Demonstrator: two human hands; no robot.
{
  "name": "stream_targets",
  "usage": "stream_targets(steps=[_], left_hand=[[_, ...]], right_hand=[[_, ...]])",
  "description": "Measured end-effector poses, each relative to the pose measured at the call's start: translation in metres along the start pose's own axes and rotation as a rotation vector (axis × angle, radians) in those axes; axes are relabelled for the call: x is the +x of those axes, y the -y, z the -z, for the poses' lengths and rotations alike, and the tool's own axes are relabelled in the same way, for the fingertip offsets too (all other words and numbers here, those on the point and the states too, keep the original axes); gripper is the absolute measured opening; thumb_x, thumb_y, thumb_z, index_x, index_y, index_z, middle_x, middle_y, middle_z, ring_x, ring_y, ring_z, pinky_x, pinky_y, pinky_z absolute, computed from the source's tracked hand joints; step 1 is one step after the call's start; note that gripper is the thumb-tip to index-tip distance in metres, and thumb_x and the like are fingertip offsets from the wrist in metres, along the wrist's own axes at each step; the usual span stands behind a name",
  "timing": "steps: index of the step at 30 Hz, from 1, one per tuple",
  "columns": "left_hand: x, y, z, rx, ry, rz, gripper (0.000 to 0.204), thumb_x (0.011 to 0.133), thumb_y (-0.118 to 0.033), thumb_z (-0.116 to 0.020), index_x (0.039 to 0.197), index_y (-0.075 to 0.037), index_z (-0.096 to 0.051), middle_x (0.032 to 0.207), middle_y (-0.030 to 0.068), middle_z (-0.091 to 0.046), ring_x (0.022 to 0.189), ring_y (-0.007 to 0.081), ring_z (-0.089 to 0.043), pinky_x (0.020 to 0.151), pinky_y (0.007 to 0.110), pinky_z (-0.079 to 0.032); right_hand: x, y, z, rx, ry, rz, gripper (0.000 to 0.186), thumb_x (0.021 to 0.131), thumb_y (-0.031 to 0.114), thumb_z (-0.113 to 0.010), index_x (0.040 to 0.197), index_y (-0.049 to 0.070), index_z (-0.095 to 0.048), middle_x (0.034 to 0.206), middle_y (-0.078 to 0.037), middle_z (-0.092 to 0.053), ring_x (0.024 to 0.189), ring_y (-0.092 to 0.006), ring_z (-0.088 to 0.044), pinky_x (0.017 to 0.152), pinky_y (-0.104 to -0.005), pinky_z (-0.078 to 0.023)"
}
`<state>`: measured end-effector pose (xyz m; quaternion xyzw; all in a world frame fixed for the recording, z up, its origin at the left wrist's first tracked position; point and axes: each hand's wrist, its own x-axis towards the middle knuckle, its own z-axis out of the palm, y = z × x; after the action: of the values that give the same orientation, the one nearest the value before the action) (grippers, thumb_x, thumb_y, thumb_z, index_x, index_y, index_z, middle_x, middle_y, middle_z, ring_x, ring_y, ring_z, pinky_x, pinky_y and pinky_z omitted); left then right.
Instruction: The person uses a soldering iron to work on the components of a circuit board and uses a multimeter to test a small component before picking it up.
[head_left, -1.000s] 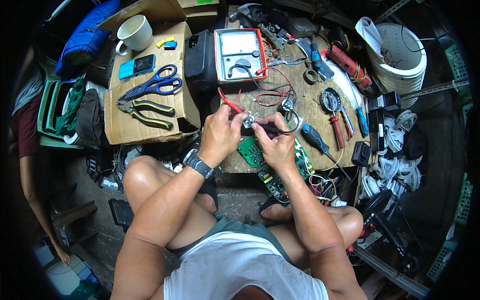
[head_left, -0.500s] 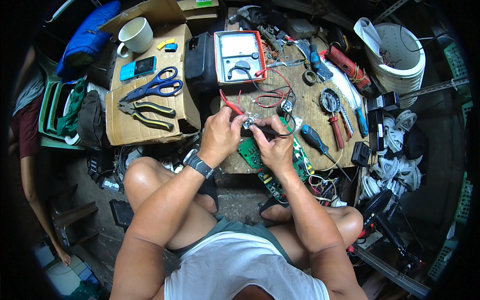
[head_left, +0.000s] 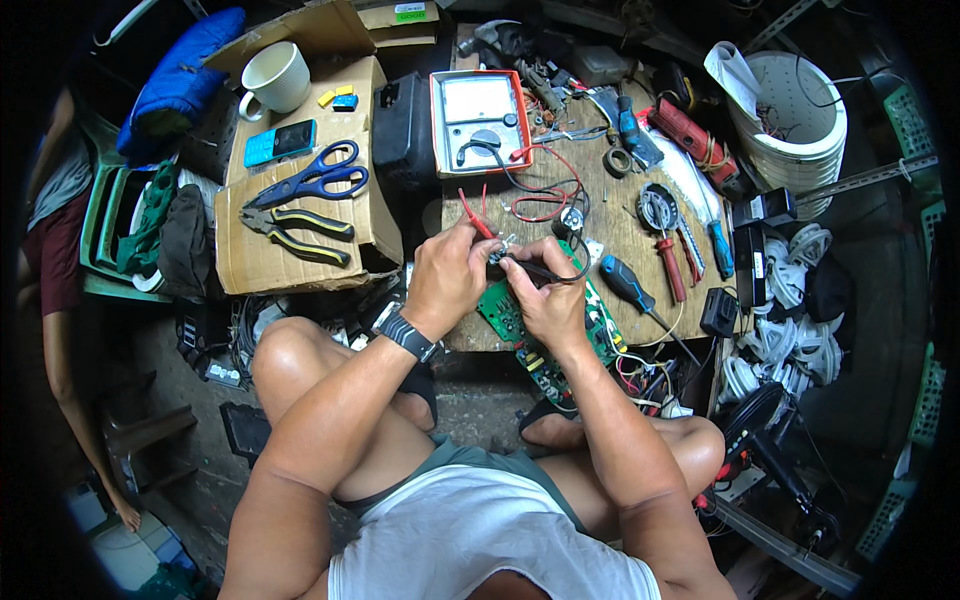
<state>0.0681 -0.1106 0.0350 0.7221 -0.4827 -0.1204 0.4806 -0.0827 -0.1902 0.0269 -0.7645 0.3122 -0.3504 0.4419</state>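
My left hand (head_left: 447, 282) pinches a red test probe (head_left: 479, 224), which points up and away from me. Between my fingertips sits a small round metallic component (head_left: 496, 256); its exact kind is hard to make out. Across from it, my right hand (head_left: 550, 303) grips a black test probe (head_left: 538, 271) whose tip meets the component. Red and black leads run from the probes to an analog multimeter (head_left: 480, 108) in a red-edged box. Under my right hand lies a green circuit board (head_left: 500, 312), partly hidden by it, with wires at its right end.
On the cardboard box (head_left: 240, 215) at left lie pliers (head_left: 310, 222), blue scissors (head_left: 325, 178), a phone (head_left: 280, 143) and a mug (head_left: 276, 80). Screwdrivers (head_left: 625, 280), tape (head_left: 617, 160) and a red tool (head_left: 692, 135) crowd the right. Another person's arm (head_left: 75, 420) hangs at far left.
The red probe's handle has swung a little to the right in my left hand. Both hands stay together around the small component.
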Motion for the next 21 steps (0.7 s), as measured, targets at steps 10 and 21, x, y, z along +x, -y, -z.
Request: stream_targets(steps=[10,21], left_hand=[[-0.004,0.005,-0.005,0.085,0.007,0.172,0.017,0.096,-0.015,-0.073,0.104,-0.001,-0.068,0.087,0.0201,-0.076,0.081,0.0394,-0.075,0.070,0.046,-0.057],[-0.012,0.006,0.007,-0.195,0.005,0.284,0.016,0.102,-0.013,-0.069,0.111,-0.001,-0.064,0.097,0.0133,-0.078,0.091,0.0221,-0.076,0.080,0.036,-0.058]], right_hand=[[0.000,-0.002,-0.001,0.008,-0.007,-0.004,0.018,0.090,0.007,-0.080,0.094,0.000,-0.064,0.083,-0.014,-0.071,0.075,-0.0231,-0.069,0.069,-0.0360,-0.053],[0.009,-0.005,0.001,0.305,0.003,-0.203,0.016,0.099,0.009,-0.074,0.100,0.001,-0.060,0.088,-0.004,-0.073,0.076,-0.0053,-0.066,0.063,-0.0240,-0.054]])
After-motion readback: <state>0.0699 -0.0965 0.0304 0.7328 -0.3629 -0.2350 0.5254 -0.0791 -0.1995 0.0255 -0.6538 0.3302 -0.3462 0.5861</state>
